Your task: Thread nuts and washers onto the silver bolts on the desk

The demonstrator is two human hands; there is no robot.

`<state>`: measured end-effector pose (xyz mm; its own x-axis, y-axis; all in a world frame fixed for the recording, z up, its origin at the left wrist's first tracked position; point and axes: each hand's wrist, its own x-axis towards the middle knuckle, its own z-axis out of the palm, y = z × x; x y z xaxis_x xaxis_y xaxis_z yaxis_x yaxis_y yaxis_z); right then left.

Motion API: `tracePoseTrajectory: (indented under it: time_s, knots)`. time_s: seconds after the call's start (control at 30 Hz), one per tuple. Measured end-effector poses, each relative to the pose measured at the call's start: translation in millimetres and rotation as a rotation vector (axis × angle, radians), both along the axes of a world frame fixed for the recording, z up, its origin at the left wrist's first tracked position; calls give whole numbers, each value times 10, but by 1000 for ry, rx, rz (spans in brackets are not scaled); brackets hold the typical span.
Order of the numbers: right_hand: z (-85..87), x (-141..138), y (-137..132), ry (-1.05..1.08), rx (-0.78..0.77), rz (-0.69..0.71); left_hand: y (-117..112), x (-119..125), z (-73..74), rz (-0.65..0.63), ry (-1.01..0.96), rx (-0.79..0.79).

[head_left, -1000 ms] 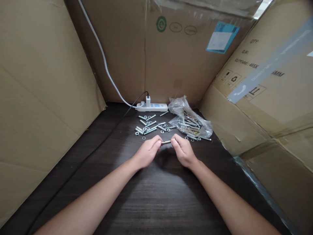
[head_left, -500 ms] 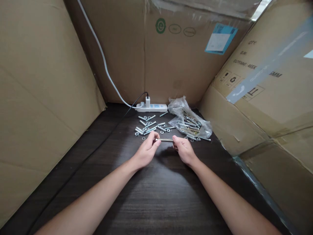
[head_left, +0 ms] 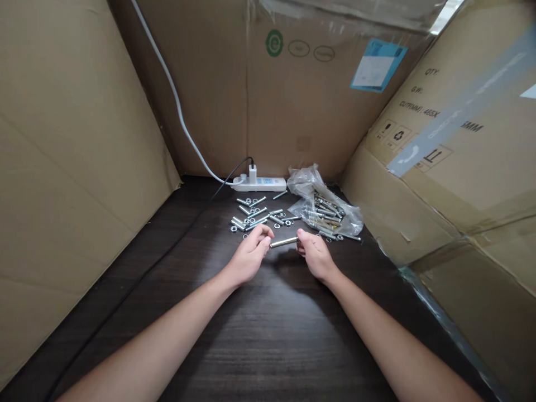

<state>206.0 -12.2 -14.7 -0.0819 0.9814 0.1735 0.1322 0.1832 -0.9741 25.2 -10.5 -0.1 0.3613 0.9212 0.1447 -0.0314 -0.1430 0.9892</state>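
Metal bolt point(head_left: 285, 243) pinched in the right hand point(head_left: 315, 254); left hand point(head_left: 250, 254) curls beside it, loosely parted.

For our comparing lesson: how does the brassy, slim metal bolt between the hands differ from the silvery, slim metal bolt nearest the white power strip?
The brassy bolt is gripped by the right hand; the silvery bolt lies on the dark table. The brassy bolt slants slightly in view; the silvery bolt slants more. Both are slender and metallic.

Flat brown cardboard panels point(head_left: 201, 84) wall in dark wood-grain desk point(head_left: 268, 357) on three sides. Soft pale glare point(head_left: 288, 310) mid-desk. Bright white gap point(head_left: 447, 17) upper right.
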Motion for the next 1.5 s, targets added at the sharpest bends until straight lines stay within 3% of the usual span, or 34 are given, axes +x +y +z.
tracePoseTrajectory:
  time_s: [0.17,0.3,0.43,0.67,1.07,1.5]
  knots:
    - [-12,-3,-4,-8,-23,65,29,3,87,54,-278,-192]
    - [36,-38,-76,-131,109,83,20,-27,139,2,-520,-412]
    - [158,-71,-168,-296,244,71,-16,-10,136,-36,-605,-511]
    - [289,-60,-211,-398,432,-3,-62,61,92,-115,-380,-533]
    - [235,-18,-171,-459,413,-44,-72,63,141,-124,-177,-614]
    - [292,-21,-174,-530,433,-94,-40,29,74,-150,-271,-591]
